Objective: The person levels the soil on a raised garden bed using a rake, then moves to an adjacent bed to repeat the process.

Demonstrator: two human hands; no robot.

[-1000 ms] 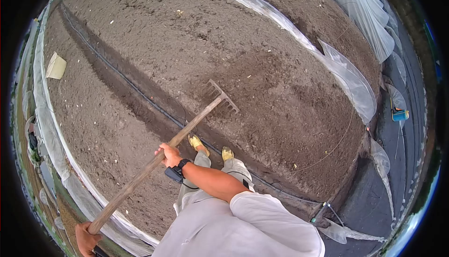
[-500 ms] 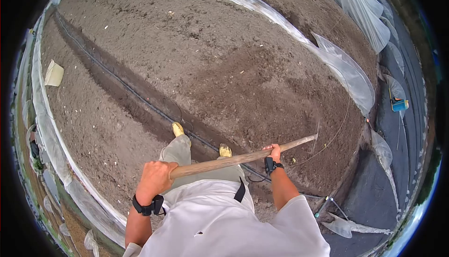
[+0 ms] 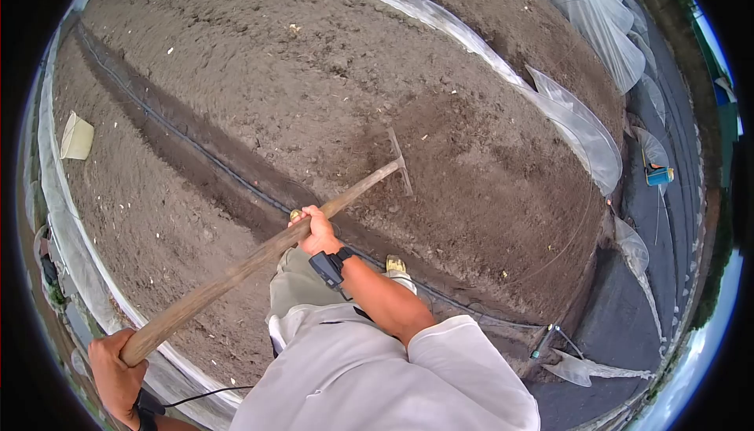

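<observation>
Head view shows the rake slanting across the person's front, its wooden handle [image 3: 228, 274] running from the left hand [image 3: 114, 376] up through the right hand [image 3: 318, 235] to the rake head [image 3: 399, 162] beyond it. The left hand sits at the butt end and the right hand well up the shaft, a wide spacing that probably lets one hand steer while the other steadies the long handle. Past the right hand, the rake head lies over the brown soil [image 3: 487, 219]; its bar is seen nearly edge-on, so whether the tines touch the ground is hard to tell. A dark hose [image 3: 192, 144] runs along the furrow just beyond the right hand, likely set low there to keep it off the raised soil. One yellow shoe [image 3: 397, 264] shows beside the right forearm; the other is mostly hidden behind the right hand. Well ahead of the left hand is a pale bucket [image 3: 77, 136]. Both hands are closed rather than spread: the right wraps its fingers around the shaft, and the left curls around the butt, its fingertips partly out of sight.
</observation>
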